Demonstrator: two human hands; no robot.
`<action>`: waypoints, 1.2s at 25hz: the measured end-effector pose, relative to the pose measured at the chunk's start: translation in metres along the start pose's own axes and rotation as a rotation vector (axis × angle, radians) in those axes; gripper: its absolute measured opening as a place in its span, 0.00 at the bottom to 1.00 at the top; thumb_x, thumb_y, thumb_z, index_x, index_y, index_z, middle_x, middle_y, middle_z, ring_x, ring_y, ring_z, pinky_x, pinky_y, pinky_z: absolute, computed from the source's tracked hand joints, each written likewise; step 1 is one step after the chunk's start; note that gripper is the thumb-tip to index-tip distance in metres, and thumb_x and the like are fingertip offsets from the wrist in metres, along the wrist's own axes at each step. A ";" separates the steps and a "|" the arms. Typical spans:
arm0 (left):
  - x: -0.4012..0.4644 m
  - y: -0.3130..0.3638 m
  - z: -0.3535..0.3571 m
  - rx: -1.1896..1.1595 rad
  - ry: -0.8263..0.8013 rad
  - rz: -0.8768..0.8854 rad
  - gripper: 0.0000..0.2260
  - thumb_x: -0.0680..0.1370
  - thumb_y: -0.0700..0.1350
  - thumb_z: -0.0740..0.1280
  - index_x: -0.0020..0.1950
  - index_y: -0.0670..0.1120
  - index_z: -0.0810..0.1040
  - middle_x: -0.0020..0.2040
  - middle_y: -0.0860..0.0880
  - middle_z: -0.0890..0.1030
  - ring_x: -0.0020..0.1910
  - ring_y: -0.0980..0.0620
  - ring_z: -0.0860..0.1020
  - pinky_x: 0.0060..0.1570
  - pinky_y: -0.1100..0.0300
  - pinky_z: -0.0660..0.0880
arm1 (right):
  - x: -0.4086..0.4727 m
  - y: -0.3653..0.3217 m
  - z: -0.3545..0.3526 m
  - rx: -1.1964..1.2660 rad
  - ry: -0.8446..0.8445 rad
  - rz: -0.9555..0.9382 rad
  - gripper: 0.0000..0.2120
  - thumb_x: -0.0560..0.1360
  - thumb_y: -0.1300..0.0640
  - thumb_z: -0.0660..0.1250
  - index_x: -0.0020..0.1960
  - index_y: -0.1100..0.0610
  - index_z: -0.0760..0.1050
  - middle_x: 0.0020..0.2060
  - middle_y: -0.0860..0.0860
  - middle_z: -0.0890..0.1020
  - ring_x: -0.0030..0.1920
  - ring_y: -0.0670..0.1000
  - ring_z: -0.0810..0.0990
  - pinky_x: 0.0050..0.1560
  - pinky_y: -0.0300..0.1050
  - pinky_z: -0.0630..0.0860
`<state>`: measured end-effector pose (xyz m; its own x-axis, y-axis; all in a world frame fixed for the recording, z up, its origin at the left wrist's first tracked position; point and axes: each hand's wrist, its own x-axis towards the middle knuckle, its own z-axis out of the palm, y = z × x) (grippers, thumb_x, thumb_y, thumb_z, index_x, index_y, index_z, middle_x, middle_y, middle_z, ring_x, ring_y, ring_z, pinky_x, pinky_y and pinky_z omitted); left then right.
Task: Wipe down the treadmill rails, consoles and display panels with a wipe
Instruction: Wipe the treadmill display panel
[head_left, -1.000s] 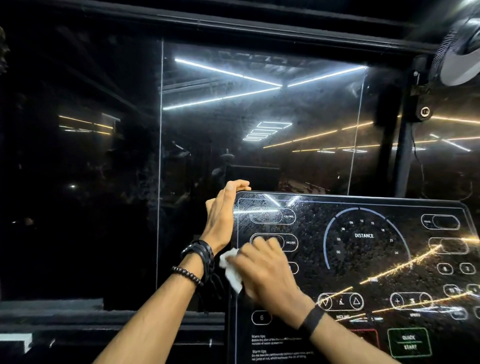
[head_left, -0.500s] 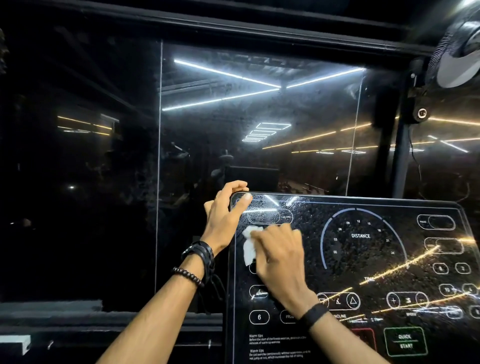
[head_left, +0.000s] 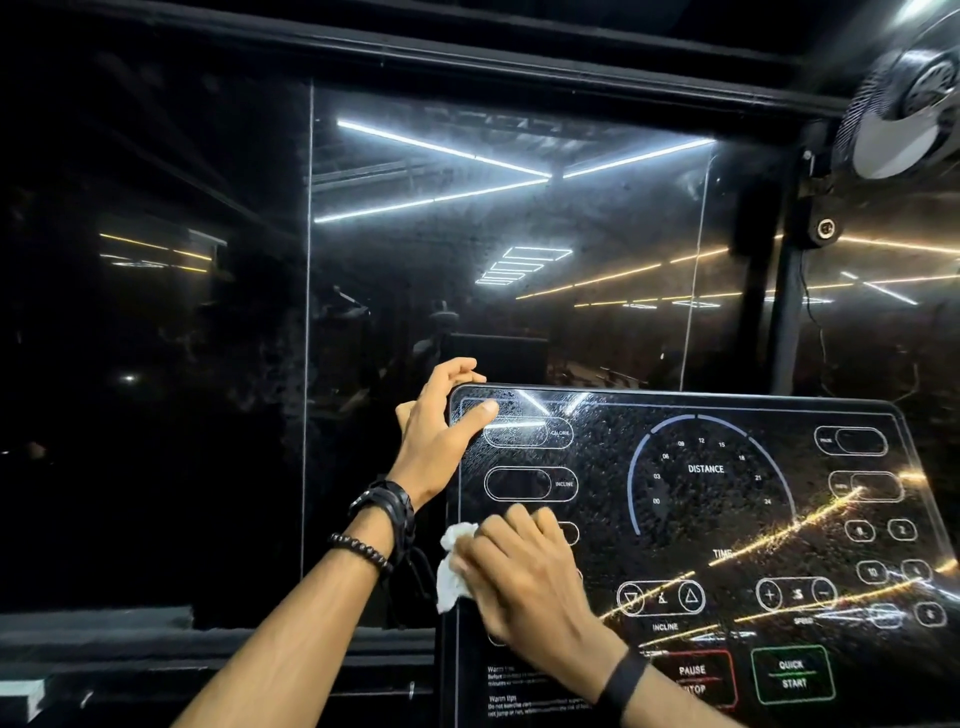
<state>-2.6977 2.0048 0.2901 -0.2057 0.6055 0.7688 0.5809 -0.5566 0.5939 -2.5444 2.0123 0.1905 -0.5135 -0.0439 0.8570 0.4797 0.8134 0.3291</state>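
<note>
A glossy black treadmill display panel (head_left: 727, 519) with white printed controls fills the lower right. My left hand (head_left: 441, 421) grips its top left corner, thumb on the front face and fingers curled behind the edge. My right hand (head_left: 524, 577) lies flat on the panel's left side and presses a crumpled white wipe (head_left: 453, 564) against it. The wipe sticks out past the panel's left edge; most of it is hidden under my fingers.
Dark glass walls (head_left: 208, 364) reflecting ceiling light strips stand right behind the panel. A wall fan (head_left: 904, 104) hangs at the upper right above a black post (head_left: 784, 322). A low dark ledge (head_left: 156, 639) runs along the bottom left.
My right hand slid the wipe up the panel's left side and then back down to the lower left edge. My left hand stayed on the top corner.
</note>
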 end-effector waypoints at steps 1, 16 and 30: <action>0.000 0.000 0.000 0.004 -0.003 -0.003 0.27 0.69 0.67 0.62 0.67 0.60 0.70 0.61 0.63 0.79 0.66 0.64 0.69 0.59 0.78 0.49 | -0.003 0.004 -0.003 0.018 -0.021 -0.024 0.09 0.81 0.48 0.67 0.48 0.53 0.80 0.39 0.47 0.75 0.39 0.51 0.69 0.41 0.47 0.64; 0.000 -0.004 0.002 -0.018 0.019 0.000 0.23 0.71 0.66 0.59 0.65 0.63 0.69 0.60 0.63 0.79 0.65 0.66 0.69 0.60 0.74 0.51 | -0.001 0.007 -0.001 0.037 0.044 0.017 0.02 0.76 0.60 0.72 0.45 0.56 0.80 0.38 0.50 0.75 0.37 0.51 0.70 0.41 0.47 0.62; 0.003 0.003 0.003 0.138 0.014 -0.001 0.20 0.74 0.63 0.59 0.64 0.59 0.74 0.59 0.62 0.78 0.58 0.78 0.63 0.61 0.66 0.55 | 0.000 0.033 -0.010 0.082 0.109 0.230 0.05 0.74 0.55 0.76 0.46 0.54 0.82 0.43 0.49 0.77 0.41 0.51 0.72 0.43 0.47 0.62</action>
<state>-2.6940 2.0067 0.2933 -0.2169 0.5975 0.7720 0.6831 -0.4720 0.5573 -2.5216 2.0331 0.2058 -0.3155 0.0892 0.9447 0.5135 0.8532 0.0909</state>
